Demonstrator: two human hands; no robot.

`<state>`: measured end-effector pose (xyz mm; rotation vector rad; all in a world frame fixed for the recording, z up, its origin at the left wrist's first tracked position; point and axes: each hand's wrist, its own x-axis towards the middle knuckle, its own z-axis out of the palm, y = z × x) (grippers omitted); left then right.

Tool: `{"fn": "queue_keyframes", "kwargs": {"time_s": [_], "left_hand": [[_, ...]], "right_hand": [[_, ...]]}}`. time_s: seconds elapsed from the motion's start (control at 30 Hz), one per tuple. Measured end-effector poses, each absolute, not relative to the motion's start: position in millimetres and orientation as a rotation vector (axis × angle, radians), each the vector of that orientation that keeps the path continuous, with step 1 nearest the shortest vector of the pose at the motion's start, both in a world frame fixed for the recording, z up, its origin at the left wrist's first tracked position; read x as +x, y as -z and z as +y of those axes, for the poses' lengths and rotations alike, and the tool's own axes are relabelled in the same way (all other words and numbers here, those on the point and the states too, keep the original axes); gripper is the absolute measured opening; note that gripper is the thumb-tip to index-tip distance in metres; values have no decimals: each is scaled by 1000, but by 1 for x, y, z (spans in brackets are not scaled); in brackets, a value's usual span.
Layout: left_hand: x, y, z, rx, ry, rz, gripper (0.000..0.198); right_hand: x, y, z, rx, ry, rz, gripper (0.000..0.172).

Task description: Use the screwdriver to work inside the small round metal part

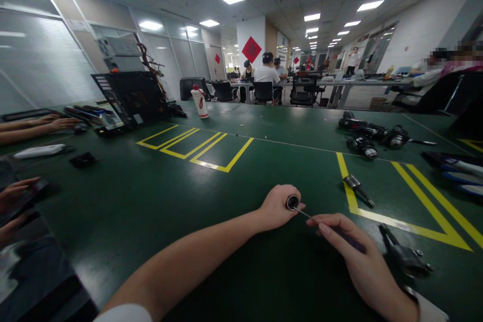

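My left hand (277, 207) is closed in a fist around a small dark cylindrical part (292, 203), whose round end faces me. My right hand (358, 256) pinches a thin screwdriver (335, 230) with a dark handle. Its metal shaft tip rests at the cylinder's end. Both hands hover just above the green table (211, 211) near its front middle. Right beside my right hand lies a dark metal part (405, 256).
A small cylindrical tool (357, 188) lies on a yellow line ahead right. Black camera-like parts (372, 138) lie further back right. A white bottle (199, 101) and an open computer case (130, 100) stand at the back left. Other people's hands (56, 123) rest at the left edge.
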<state>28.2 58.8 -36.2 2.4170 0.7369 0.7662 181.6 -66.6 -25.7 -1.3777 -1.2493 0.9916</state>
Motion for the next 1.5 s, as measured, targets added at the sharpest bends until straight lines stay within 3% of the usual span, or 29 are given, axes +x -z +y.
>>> {"fn": "queue_keyframes", "kwargs": {"time_s": [0.4, 0.73, 1.0, 1.5], "left_hand": [[28, 33, 57, 2520, -658, 707, 14], [28, 35, 61, 2367, -695, 559, 16], [28, 33, 57, 2568, -647, 668, 14], [27, 33, 60, 2391, -684, 614, 19]], "right_hand": [[181, 22, -69, -1414, -916, -1253, 24], [180, 25, -61, -1233, -1177, -945, 23], [182, 25, -67, -1393, -958, -1234, 22], [178, 22, -63, -1255, -1140, -972, 23]]}}
